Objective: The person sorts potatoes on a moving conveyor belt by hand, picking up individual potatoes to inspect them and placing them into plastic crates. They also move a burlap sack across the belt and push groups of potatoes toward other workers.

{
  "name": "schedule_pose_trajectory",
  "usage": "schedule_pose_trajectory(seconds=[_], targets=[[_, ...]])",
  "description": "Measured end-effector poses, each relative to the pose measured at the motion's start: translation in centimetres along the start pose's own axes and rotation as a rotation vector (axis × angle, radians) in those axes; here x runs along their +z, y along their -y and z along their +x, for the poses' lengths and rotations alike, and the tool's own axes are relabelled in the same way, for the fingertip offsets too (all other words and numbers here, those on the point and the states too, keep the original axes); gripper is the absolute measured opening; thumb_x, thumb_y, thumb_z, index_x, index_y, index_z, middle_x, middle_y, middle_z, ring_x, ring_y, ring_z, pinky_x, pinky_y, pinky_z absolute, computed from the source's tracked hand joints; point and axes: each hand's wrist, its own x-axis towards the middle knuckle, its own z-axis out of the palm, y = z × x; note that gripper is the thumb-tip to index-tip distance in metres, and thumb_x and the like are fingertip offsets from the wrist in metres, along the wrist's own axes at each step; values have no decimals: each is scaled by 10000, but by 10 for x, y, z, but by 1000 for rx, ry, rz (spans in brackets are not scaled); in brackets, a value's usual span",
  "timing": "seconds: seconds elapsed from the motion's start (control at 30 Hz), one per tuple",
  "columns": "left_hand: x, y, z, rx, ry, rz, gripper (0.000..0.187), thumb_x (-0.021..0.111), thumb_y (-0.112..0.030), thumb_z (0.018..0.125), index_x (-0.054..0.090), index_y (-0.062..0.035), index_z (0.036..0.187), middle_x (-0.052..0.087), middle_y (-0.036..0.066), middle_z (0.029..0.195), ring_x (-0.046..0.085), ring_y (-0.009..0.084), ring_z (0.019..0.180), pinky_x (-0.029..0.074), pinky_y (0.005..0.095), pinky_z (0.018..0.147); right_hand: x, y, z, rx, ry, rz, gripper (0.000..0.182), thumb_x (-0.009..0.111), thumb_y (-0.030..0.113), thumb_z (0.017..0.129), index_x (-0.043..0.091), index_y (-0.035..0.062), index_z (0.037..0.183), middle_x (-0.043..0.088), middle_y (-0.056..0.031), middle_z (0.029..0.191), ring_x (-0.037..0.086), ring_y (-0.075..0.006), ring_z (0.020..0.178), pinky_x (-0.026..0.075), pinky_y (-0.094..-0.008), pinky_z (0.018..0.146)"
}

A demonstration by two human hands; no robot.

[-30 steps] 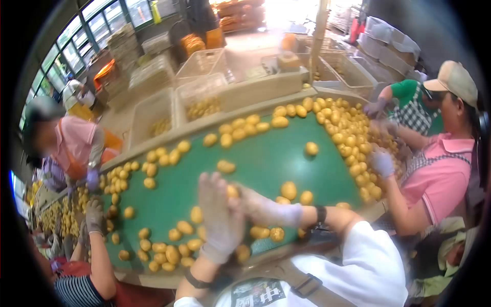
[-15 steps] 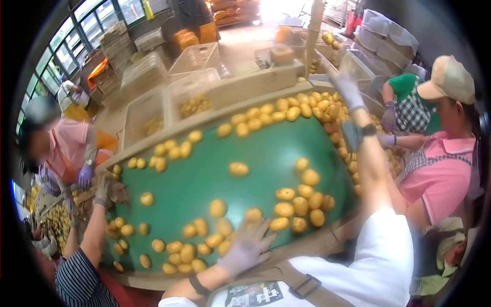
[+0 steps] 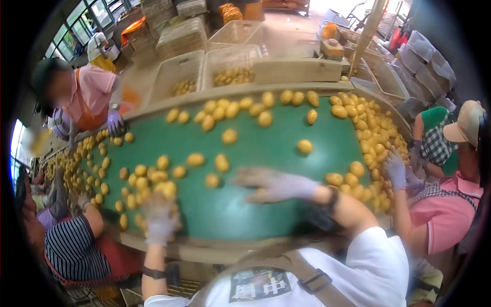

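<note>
Plainly the sorting is far from finished: yellow fruit (image 3: 221, 162) lies scattered over the green belt (image 3: 255, 204) and piled thick along its right edge, while the crates (image 3: 232, 69) past the far edge hold only a little. The person's left hand (image 3: 159, 217), gloved and blurred, hovers at the near edge over a cluster of fruit, fingers seemingly curled loosely, though whether they grip anything cannot be told. The right hand (image 3: 273, 185) stretches flat across the belt's middle, fingers spread, holding nothing.

Produce packing shed — green sorting belt (image 3: 266, 148), potatoes (image 3: 229, 136), crates (image 3: 179, 71).
</note>
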Motion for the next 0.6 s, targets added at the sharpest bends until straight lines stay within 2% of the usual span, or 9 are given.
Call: schedule_pose_trajectory(seconds=[0.03,0.07,0.17,0.23,0.27,0.33,0.43,0.5,0.6], targets=[[6,24,-8,-120,35,59,527,681,-330,849,633,-193,1356,459,158,1551,399,414,1422,288,567,1184,-14,0,-28,-5,-63,156,631,622,484,980,500,162,1508,399,-236,1573,335,-392,1478,250,-464,1231],[2,39,-18,-235,71,135,526,658,-324,879,614,-190,1386,463,161,1548,405,405,1420,292,561,1183,-22,-15,-58,112,-253,-88,569,664,375,970,534,150,1476,478,-210,1474,527,-372,1297,392,-439,1143],[-40,34,-39,-301,-14,224,474,638,-240,891,619,-113,1347,533,177,1442,473,387,1343,341,527,1148,-15,-56,-183,582,-607,-693,459,673,228,914,591,170,1362,614,-175,1278,597,-378,1170,504,-467,979],[-40,25,-52,-172,-255,118,423,658,-181,830,658,-61,1235,618,200,1294,559,382,1225,406,509,1084,-5,-57,-209,615,-531,-995,429,675,193,900,607,159,1323,643,-175,1230,596,-398,1157,524,-487,951],[-60,1,-45,-127,-193,-65,394,681,-139,818,678,-55,1203,625,205,1266,551,400,1233,399,527,1088,-2,-52,-210,609,-480,-1116,427,674,208,904,605,142,1321,628,-187,1248,571,-415,1185,507,-499,978],[-43,-30,-43,-65,-193,-117,434,669,-133,856,648,-54,1283,586,202,1321,513,407,1279,367,534,1118,12,2,-158,872,-519,-551,382,654,241,956,618,97,1308,567,-220,1334,495,-465,1273,445,-510,1074],[-51,-95,-17,244,-211,-353,434,684,-157,829,665,-74,1254,600,195,1281,540,399,1246,389,541,1093,39,16,-100,232,-381,-399,407,686,217,915,627,90,1297,613,-199,1288,570,-421,1185,490,-497,997],[-58,-122,-10,367,-153,-443,435,690,-159,816,668,-83,1243,603,181,1280,548,401,1231,396,543,1088,29,-13,-71,-128,-337,-578,368,678,178,913,636,85,1267,640,-173,1235,630,-403,1059,528,-494,902],[-57,-130,-9,444,-120,-495,452,693,-171,815,666,-87,1258,602,174,1302,541,408,1240,390,539,1102,-38,-87,-4,36,-596,-853,228,632,176,931,642,71,1133,656,-153,1165,662,-400,968,544,-499,812]])
